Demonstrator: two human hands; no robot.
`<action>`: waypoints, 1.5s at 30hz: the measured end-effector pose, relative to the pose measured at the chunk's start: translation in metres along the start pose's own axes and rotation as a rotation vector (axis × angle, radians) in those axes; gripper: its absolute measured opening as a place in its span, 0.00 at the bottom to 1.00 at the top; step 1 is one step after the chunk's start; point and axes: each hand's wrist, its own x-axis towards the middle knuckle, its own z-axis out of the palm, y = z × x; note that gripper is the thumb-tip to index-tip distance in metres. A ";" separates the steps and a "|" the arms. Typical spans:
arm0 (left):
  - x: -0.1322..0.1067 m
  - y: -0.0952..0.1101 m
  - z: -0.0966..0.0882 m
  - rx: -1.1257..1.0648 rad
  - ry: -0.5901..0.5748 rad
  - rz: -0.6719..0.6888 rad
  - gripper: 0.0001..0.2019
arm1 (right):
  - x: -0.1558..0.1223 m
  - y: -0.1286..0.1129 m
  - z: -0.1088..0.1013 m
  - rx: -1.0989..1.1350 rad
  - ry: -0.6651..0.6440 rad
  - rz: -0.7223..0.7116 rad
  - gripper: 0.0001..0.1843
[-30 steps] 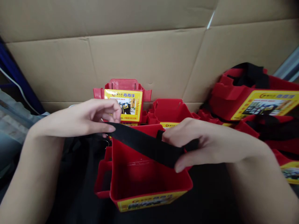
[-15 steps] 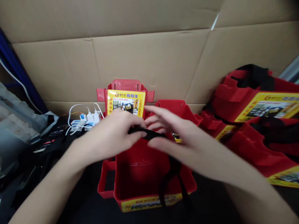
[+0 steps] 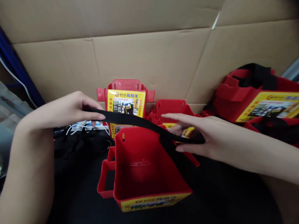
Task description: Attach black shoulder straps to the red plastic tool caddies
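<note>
A black webbing strap [image 3: 133,120] stretches between my two hands above an open red plastic box [image 3: 140,174]. My left hand [image 3: 77,110], up to the left, pinches one part of it between thumb and fingers. At the right, my right hand [image 3: 198,133] has the strap lying in the crook of its thumb. Its index finger and thumb are spread, while the other fingers are partly hidden behind the strap. Another length of the strap hangs along the box's right side. The box has a slot in its back wall, a side loop and a yellow label [image 3: 154,202] in front.
Another red box with a yellow picture label [image 3: 126,104] stands behind, against the cardboard wall [image 3: 149,62]. More red boxes [image 3: 229,99] with black straps are at the right. White cables and plugs [image 3: 88,127] lie at the left, partly behind my left arm.
My hands have moved apart, the left one leftward and up, the right one rightward. The strap, bunched between them before, is now stretched out over the box.
</note>
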 end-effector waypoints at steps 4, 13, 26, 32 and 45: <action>0.008 0.050 0.030 0.010 0.014 0.203 0.09 | 0.009 -0.040 0.022 0.047 0.144 -0.047 0.40; 0.013 0.049 0.035 0.136 -0.001 0.084 0.08 | 0.022 -0.058 0.043 -0.067 0.012 0.012 0.13; 0.024 0.035 0.039 0.174 -0.088 0.117 0.10 | 0.022 -0.065 0.051 -0.360 0.119 0.167 0.16; 0.025 0.036 0.043 0.147 0.006 0.154 0.08 | 0.022 -0.068 0.050 -0.265 0.151 0.182 0.15; 0.033 0.052 0.064 0.207 -0.066 0.093 0.09 | 0.015 -0.054 0.048 -0.320 -0.092 0.011 0.10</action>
